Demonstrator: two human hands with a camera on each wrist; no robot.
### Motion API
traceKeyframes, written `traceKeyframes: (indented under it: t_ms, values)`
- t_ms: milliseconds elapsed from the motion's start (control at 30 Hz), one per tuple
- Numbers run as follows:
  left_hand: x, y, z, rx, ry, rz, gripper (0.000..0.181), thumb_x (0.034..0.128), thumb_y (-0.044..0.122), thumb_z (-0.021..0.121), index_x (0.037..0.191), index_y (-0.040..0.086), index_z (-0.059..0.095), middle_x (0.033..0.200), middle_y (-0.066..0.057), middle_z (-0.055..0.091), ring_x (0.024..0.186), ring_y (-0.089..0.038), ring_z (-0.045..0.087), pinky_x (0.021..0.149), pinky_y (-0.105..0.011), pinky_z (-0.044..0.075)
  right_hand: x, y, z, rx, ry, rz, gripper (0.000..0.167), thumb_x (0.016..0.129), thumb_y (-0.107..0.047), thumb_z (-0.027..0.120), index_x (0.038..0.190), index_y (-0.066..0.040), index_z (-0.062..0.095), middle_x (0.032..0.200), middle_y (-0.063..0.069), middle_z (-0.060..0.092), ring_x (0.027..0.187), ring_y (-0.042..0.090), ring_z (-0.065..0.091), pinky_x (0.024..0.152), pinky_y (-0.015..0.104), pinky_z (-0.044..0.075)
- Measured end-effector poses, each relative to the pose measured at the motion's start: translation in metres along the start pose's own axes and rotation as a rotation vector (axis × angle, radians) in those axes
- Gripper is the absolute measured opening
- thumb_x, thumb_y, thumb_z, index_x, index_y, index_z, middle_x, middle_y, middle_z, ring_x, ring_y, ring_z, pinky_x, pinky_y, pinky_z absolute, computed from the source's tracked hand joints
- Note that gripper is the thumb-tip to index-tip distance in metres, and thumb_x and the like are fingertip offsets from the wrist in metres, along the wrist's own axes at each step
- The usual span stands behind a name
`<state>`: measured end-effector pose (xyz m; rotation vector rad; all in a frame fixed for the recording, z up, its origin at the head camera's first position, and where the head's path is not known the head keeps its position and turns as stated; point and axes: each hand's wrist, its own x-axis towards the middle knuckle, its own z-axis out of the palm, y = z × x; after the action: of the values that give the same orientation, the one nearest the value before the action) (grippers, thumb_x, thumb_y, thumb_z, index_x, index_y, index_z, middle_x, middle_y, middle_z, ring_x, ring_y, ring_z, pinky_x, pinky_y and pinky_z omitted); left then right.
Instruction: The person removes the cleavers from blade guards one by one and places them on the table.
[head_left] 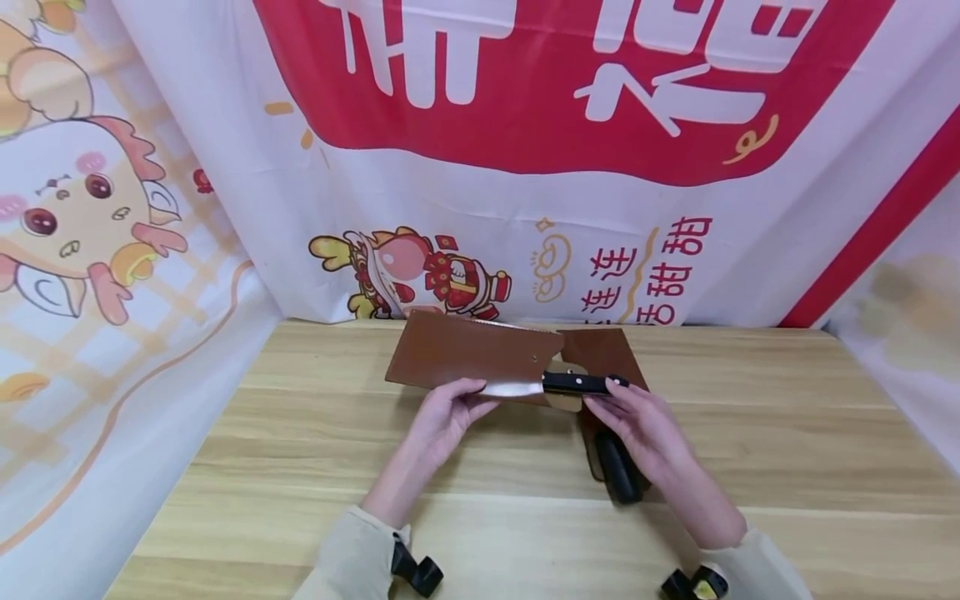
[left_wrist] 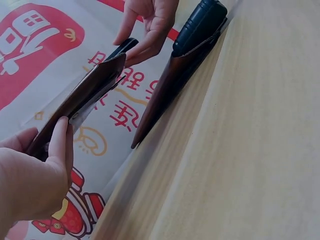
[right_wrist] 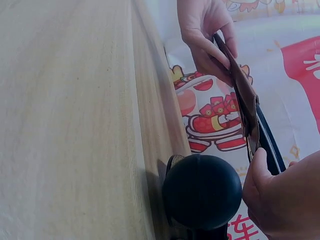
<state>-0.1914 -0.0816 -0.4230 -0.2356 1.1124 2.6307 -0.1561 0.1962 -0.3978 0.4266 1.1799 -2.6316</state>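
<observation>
A broad brown leather sheath is held above the table with a cleaver in it. Along its lower edge a strip of bright blade shows; the rest of the blade is hidden. My left hand pinches the sheath and blade near the lower edge, thumb and fingers on opposite faces in the left wrist view. At the other end, my right hand grips the black riveted cleaver handle. Under and beside that hand lies a second brown sheath, from which a thick black handle sticks out.
The wood-grain table reaches back to a white and red printed cloth. Another printed cloth hangs along the left side. Black camera mounts sit on both wrists.
</observation>
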Motion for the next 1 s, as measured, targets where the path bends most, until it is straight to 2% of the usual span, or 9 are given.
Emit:
traceKeyframes:
  t_ms: [67,133,267,367,500,600,800,1000]
  values:
    - [0.000,0.000,0.000,-0.011,0.000,-0.009,0.017,0.1016,-0.007,0.045,0.118,-0.009,0.048,0.119,-0.019,0.053,0.107,-0.027,0.066,0.093,-0.043,0.058,0.000,0.000,-0.001,0.015,0.001,0.003,0.009,0.106,-0.006,0.056,0.109,-0.004,0.065,0.108,0.010,0.073,0.104,0.020,0.072,0.103,0.037,0.052]
    - [0.000,0.001,-0.001,-0.027,-0.011,-0.012,0.026,0.1051,0.003,0.047,0.129,-0.006,0.043,0.127,-0.021,0.049,0.117,-0.034,0.062,0.094,-0.045,0.057,0.000,0.000,-0.001,0.024,0.004,0.005,0.010,0.106,-0.005,0.056,0.111,-0.004,0.064,0.108,0.011,0.073,0.103,0.020,0.072,0.103,0.037,0.052]
    - [-0.001,0.005,-0.003,-0.049,-0.035,-0.018,0.048,0.1092,0.022,0.046,0.149,0.001,0.028,0.145,-0.025,0.039,0.138,-0.047,0.043,0.100,-0.051,0.051,0.001,0.001,-0.001,0.015,-0.007,-0.004,0.013,0.106,-0.004,0.056,0.119,-0.002,0.059,0.109,0.011,0.072,0.105,0.020,0.071,0.103,0.038,0.052]
    - [-0.001,0.007,-0.005,-0.040,-0.041,-0.018,0.052,0.1093,0.023,0.045,0.152,0.000,0.024,0.149,-0.026,0.036,0.142,-0.048,0.037,0.103,-0.054,0.048,0.002,0.002,-0.001,0.020,-0.020,-0.005,0.012,0.106,-0.003,0.055,0.116,-0.002,0.062,0.110,0.011,0.072,0.105,0.020,0.071,0.103,0.039,0.052]
    - [-0.001,0.007,-0.008,-0.021,-0.031,-0.012,0.049,0.1085,0.019,0.045,0.148,-0.003,0.027,0.144,-0.026,0.039,0.137,-0.046,0.042,0.104,-0.055,0.047,0.003,0.004,-0.003,0.032,-0.034,-0.010,0.019,0.107,-0.002,0.050,0.104,-0.004,0.069,0.107,0.013,0.073,0.102,0.022,0.072,0.101,0.041,0.053]
    - [0.000,0.006,-0.009,-0.008,-0.020,-0.006,0.047,0.1079,0.018,0.046,0.145,-0.005,0.029,0.140,-0.026,0.041,0.131,-0.043,0.049,0.104,-0.054,0.047,0.004,0.005,-0.005,0.037,-0.060,-0.018,0.022,0.108,-0.001,0.047,0.102,-0.002,0.069,0.106,0.015,0.073,0.101,0.024,0.073,0.100,0.042,0.054]
    - [0.002,0.005,-0.012,0.008,-0.010,0.016,0.039,0.1061,0.011,0.047,0.138,-0.006,0.034,0.136,-0.025,0.045,0.122,-0.037,0.058,0.103,-0.051,0.050,0.004,0.004,-0.007,0.054,-0.074,-0.052,0.021,0.110,-0.004,0.044,0.105,-0.001,0.065,0.107,0.017,0.073,0.101,0.026,0.073,0.100,0.043,0.054]
    - [0.007,0.008,-0.011,0.017,-0.011,0.040,0.038,0.1027,0.005,0.048,0.136,-0.007,0.034,0.138,-0.026,0.044,0.124,-0.037,0.058,0.102,-0.051,0.051,0.002,-0.003,-0.007,0.052,-0.055,-0.069,0.016,0.111,-0.009,0.044,0.121,0.000,0.051,0.108,0.016,0.072,0.102,0.026,0.073,0.102,0.042,0.053]
